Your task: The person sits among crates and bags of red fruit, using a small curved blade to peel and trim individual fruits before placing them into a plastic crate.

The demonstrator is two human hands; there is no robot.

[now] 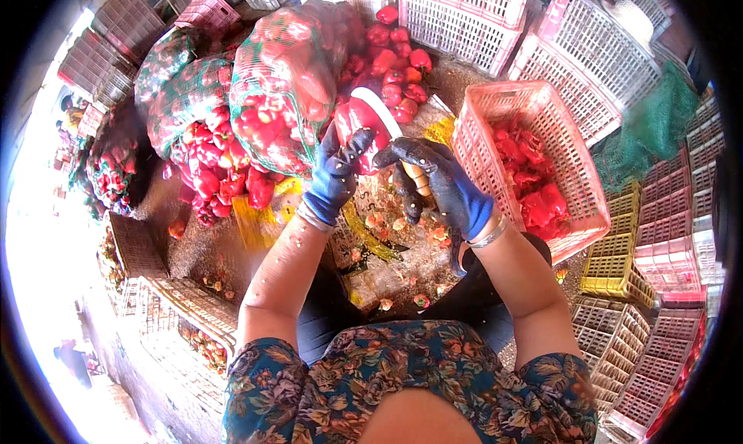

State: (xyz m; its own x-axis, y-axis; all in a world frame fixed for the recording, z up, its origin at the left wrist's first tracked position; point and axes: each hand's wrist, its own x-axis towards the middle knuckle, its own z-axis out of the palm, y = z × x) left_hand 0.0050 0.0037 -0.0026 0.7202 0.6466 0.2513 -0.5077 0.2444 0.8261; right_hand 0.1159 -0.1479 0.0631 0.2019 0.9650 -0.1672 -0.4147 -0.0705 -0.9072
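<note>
My left hand [333, 179], in a blue glove with dark fingers, is closed around a red bell pepper [357, 123] held up in front of me. A curved knife [378, 106] with a pale blade and a light wooden handle is in my right hand [447, 179], gloved the same way. The blade arcs over the pepper's upper right side; whether its edge touches the skin I cannot tell. Below my hands, cut pepper stem pieces [385, 221] lie scattered on flattened cardboard [364, 272] between my legs.
At right stands a pink plastic crate [576, 177] with red peppers [542, 212] in it. Loose peppers [391, 61] and mesh sacks of peppers [279, 80] sit ahead and to the left. Stacked crates [464, 22] line the back and right, with green netting [646, 127] over some.
</note>
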